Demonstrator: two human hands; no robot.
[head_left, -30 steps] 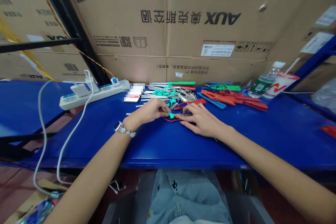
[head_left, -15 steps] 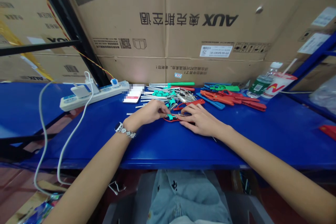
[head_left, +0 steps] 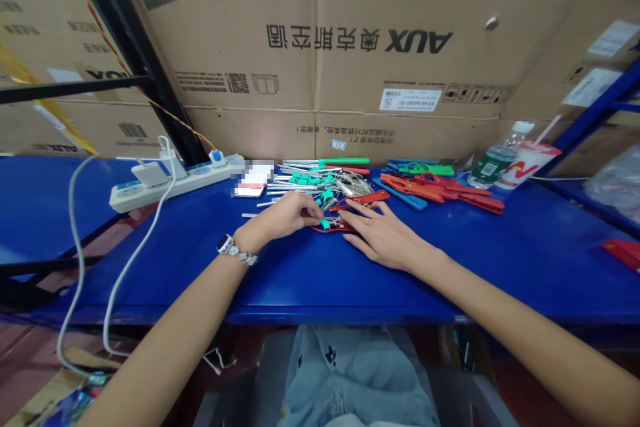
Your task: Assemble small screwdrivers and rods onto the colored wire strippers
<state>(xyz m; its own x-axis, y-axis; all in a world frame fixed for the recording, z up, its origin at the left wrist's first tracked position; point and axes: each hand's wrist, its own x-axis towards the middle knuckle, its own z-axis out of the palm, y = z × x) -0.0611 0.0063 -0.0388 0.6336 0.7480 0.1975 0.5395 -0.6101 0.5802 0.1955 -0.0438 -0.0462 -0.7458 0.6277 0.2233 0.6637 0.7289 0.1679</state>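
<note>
My left hand (head_left: pixel 293 213) pinches a small teal piece (head_left: pixel 326 223) at the end of a metal rod, just above the blue table (head_left: pixel 300 280). Beside it, my right hand (head_left: pixel 383 230) rests with fingers spread over a red part (head_left: pixel 341 227) lying flat. The red part reaches from the teal piece to beneath my right fingers, which partly cover it. Right behind my hands lies a pile of metal rods (head_left: pixel 295 187) with teal ends. Another red piece (head_left: pixel 367 199) lies just behind my right fingers.
Orange-red pieces (head_left: pixel 445 188), blue pieces (head_left: pixel 405 195) and green ones (head_left: pixel 427 168) lie at the back right, near a bottle (head_left: pixel 493 160) and a paper cup (head_left: pixel 527 163). A white power strip (head_left: pixel 135 195) with cables stands at the left. Cardboard (head_left: pixel 350 80) rises behind.
My right hand's fingers have spread apart and uncovered more of the red part. My left hand has hardly moved, still at the teal piece. The view has shifted slightly.
</note>
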